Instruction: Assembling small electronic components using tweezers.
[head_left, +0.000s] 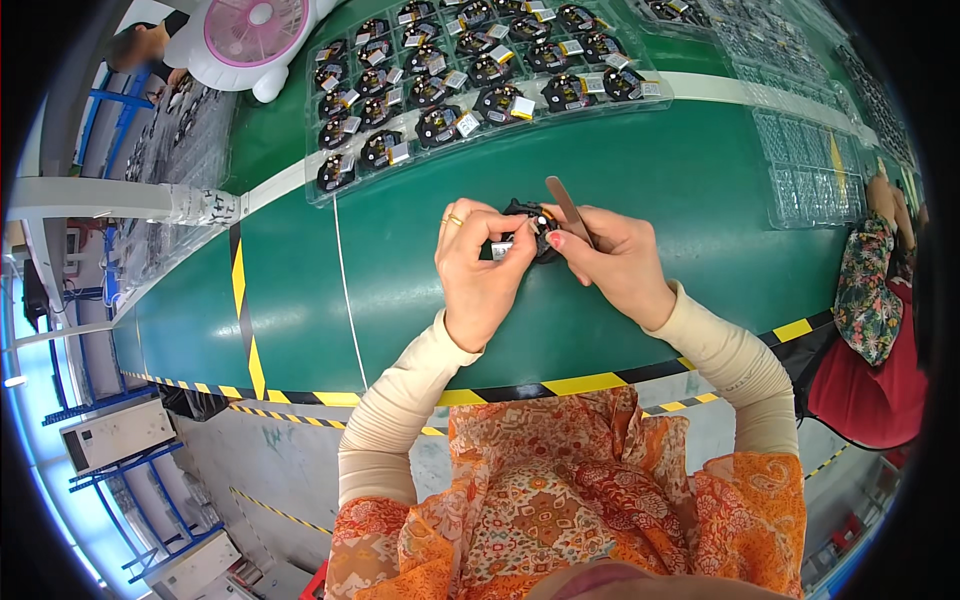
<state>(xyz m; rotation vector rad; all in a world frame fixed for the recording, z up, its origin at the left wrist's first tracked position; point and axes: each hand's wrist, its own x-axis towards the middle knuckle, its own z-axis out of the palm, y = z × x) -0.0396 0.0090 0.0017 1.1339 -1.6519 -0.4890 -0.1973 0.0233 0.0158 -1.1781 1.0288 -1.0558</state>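
Note:
A small round black electronic assembly [546, 250] is held between my two hands above the green table. My left hand [478, 265] pinches at its left side, thumb and forefinger together near a small white-and-silver piece [502, 248]. My right hand [618, 258] steadies the other side with thumb and fingers. A flat metal tool with a rounded end, like tweezers seen from the back [566, 208], also sits in my right hand and points up and away. My fingers hide much of the assembly and the tool's lower end.
Beyond my hands a clear plastic tray [425, 150] holds several similar black assemblies with silver packs. Empty clear trays [800, 165] lie at the right. A pink-and-white fan [255, 45] stands at the far left. Black-and-yellow tape [585, 383] marks the near edge. Another person's arm [880, 205] is at the right.

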